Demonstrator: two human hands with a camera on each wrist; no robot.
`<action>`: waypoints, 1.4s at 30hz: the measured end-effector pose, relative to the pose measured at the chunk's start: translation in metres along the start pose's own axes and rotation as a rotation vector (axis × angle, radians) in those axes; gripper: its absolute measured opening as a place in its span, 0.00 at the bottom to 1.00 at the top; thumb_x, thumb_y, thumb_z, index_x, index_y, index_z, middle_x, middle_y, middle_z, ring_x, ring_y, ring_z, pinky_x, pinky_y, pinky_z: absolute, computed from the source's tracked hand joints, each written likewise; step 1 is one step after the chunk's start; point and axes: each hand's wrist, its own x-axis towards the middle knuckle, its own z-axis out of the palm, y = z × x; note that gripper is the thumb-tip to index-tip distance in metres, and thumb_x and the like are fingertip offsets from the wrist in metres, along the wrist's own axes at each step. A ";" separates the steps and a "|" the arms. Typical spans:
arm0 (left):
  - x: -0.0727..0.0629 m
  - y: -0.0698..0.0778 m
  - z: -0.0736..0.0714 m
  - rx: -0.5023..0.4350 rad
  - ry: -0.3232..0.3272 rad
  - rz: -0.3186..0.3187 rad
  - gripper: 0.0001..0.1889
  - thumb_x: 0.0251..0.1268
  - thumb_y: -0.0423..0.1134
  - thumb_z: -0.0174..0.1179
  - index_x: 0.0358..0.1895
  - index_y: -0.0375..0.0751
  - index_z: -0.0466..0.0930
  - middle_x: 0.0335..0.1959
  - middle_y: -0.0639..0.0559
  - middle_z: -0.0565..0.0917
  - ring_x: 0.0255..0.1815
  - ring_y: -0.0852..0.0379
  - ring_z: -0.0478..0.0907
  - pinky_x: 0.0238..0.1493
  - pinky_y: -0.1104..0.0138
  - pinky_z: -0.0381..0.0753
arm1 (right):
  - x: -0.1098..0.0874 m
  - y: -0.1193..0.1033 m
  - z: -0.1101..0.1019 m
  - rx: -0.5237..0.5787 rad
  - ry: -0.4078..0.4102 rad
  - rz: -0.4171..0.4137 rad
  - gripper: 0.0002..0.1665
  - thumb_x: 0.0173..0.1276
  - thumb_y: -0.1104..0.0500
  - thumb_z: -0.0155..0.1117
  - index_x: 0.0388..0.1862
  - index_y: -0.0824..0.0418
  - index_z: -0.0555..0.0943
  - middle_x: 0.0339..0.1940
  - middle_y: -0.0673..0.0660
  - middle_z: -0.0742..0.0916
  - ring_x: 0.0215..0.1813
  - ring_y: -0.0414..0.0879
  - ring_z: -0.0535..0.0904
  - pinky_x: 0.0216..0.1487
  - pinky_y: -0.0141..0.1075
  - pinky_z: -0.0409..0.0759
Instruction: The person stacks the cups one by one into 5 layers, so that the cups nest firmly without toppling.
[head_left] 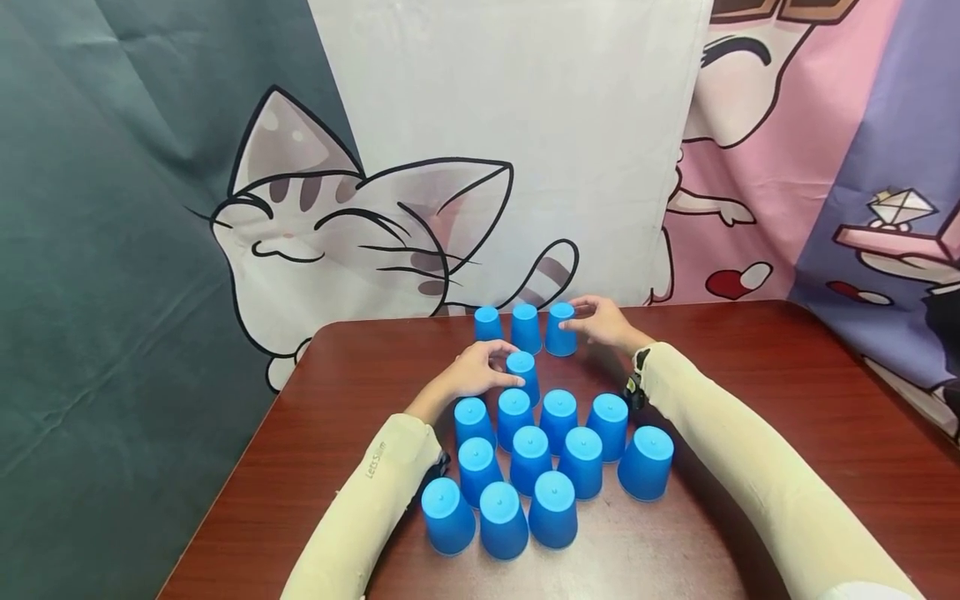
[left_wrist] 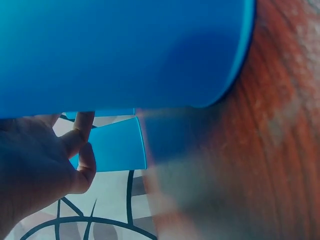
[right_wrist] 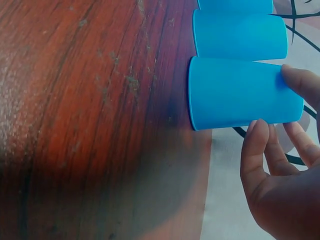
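Observation:
Upside-down blue cups stand on the table. My left hand (head_left: pixel 480 367) is at a blue cup (head_left: pixel 522 375) standing just ahead of the main group, thumb on its near side and fingers curved round the far side. In the left wrist view a large blue cup (left_wrist: pixel 125 55) close to the camera hides part of this hand (left_wrist: pixel 40 155). Farther back, my right hand (head_left: pixel 603 323) holds the rightmost blue cup (head_left: pixel 561 332) of a row of three. The right wrist view shows its fingers (right_wrist: pixel 257 135) against this cup's side and near its base.
Beside the right-hand cup stand a middle cup (head_left: pixel 526 329) and a left cup (head_left: pixel 487 325), near the table's back edge. Several cups (head_left: pixel 531 458) cluster nearer me, one cup (head_left: pixel 647 463) slightly apart at right. A cat-printed cloth (head_left: pixel 337 225) hangs behind the brown table (head_left: pixel 300 467).

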 end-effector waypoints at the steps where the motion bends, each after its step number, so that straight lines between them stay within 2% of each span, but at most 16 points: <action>1: 0.000 0.001 0.000 -0.001 0.000 0.001 0.28 0.59 0.53 0.71 0.61 0.50 0.78 0.55 0.54 0.83 0.53 0.54 0.80 0.56 0.48 0.76 | 0.000 0.000 0.000 0.004 0.001 -0.002 0.33 0.65 0.52 0.72 0.65 0.64 0.73 0.62 0.68 0.79 0.58 0.64 0.78 0.46 0.51 0.84; 11: 0.001 0.002 0.000 -0.005 -0.006 0.001 0.28 0.58 0.53 0.71 0.61 0.49 0.77 0.56 0.53 0.82 0.54 0.53 0.80 0.56 0.51 0.78 | 0.005 0.004 -0.002 -0.003 -0.003 -0.007 0.34 0.64 0.51 0.73 0.64 0.63 0.74 0.62 0.67 0.79 0.58 0.63 0.79 0.44 0.49 0.84; 23: 0.003 0.003 0.001 0.005 -0.016 -0.008 0.29 0.58 0.54 0.71 0.62 0.49 0.77 0.55 0.54 0.82 0.51 0.55 0.80 0.52 0.54 0.79 | 0.000 0.003 -0.006 -0.017 -0.029 -0.030 0.34 0.65 0.54 0.72 0.65 0.65 0.72 0.63 0.69 0.79 0.59 0.65 0.79 0.49 0.53 0.83; 32: 0.002 0.001 0.000 -0.017 -0.019 -0.003 0.29 0.58 0.52 0.71 0.62 0.46 0.76 0.55 0.51 0.82 0.51 0.54 0.80 0.53 0.54 0.80 | -0.010 0.006 -0.010 -0.011 -0.017 -0.083 0.34 0.65 0.56 0.71 0.67 0.65 0.71 0.62 0.68 0.80 0.57 0.64 0.80 0.48 0.57 0.82; 42: 0.004 -0.002 0.005 -0.052 -0.003 0.013 0.29 0.59 0.50 0.72 0.61 0.45 0.76 0.54 0.52 0.83 0.48 0.56 0.82 0.52 0.56 0.81 | -0.028 0.017 -0.024 -0.066 -0.019 -0.098 0.32 0.65 0.58 0.72 0.65 0.64 0.73 0.61 0.67 0.80 0.56 0.63 0.80 0.45 0.52 0.84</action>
